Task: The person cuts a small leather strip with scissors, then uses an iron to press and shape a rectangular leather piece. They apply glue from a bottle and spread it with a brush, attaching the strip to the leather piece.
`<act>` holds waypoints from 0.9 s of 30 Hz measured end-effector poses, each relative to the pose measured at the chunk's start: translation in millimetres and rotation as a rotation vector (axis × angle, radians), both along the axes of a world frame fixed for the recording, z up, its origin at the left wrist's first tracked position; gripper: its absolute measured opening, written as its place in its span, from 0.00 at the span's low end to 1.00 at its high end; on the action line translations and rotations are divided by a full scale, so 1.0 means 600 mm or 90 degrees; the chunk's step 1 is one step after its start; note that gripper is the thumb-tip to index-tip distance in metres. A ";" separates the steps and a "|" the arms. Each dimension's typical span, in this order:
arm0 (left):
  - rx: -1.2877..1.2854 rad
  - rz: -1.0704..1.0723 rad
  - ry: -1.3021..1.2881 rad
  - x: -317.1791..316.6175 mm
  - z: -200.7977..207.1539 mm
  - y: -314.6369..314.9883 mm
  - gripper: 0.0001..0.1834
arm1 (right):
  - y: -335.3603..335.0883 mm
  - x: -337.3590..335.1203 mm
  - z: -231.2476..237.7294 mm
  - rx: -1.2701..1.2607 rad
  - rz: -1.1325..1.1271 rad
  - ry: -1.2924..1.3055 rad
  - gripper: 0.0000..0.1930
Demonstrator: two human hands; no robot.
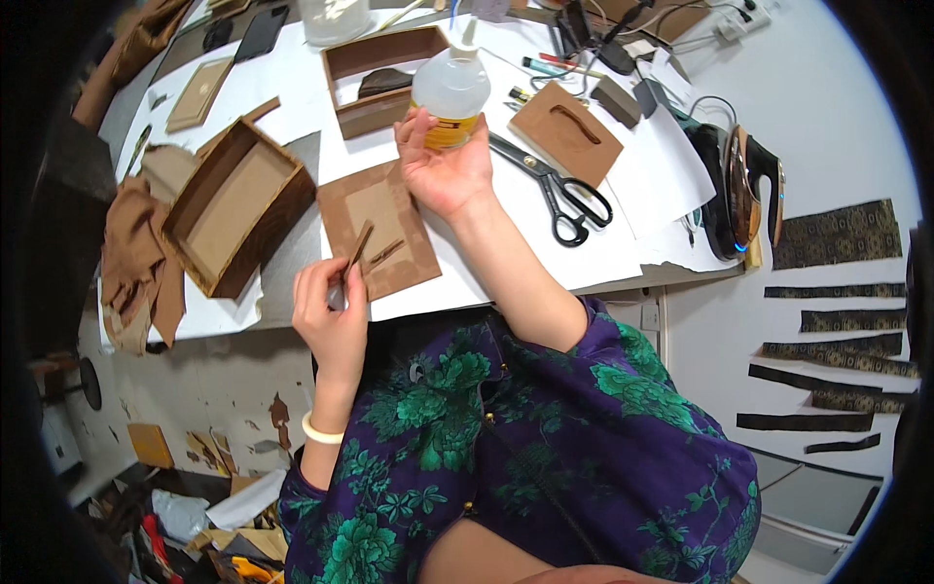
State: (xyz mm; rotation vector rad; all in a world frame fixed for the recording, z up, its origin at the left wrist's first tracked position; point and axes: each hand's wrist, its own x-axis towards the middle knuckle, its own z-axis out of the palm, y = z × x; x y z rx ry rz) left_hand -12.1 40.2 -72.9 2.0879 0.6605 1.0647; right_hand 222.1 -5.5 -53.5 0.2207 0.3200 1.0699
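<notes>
My right hand point(446, 167) is wrapped around a clear squeeze bottle point(451, 86) with a pointed nozzle and a yellow label; the bottle is held upright above the table. Between thumb and fingers, my left hand point(331, 300) pinches a thin brown strip point(361, 239). Beneath that hand lies a flat brown fabric-covered panel point(413, 243), with a paler rectangle in its middle. A second small dark brown strip point(388, 252) rests on the panel, beside the pinched one.
Black-handled scissors point(555, 185) lie right of the panel. Beyond them is a brown board with a strap handle point(569, 129). An open box point(238, 209) and crumpled brown fabric point(141, 248) sit left; another box point(375, 122) stands behind. An iron point(744, 190) is at the right edge.
</notes>
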 end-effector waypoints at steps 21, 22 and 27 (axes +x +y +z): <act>-0.024 -0.006 0.010 0.008 0.009 -0.003 0.07 | 0.058 0.456 0.067 -1.070 -0.115 -1.417 0.09; -0.024 -0.016 0.006 0.012 0.006 -0.002 0.07 | 0.088 0.494 0.033 -1.160 -0.095 -1.426 0.10; -0.031 0.019 0.021 -0.007 0.010 -0.003 0.08 | 0.193 0.462 0.012 -1.357 0.022 -1.486 0.14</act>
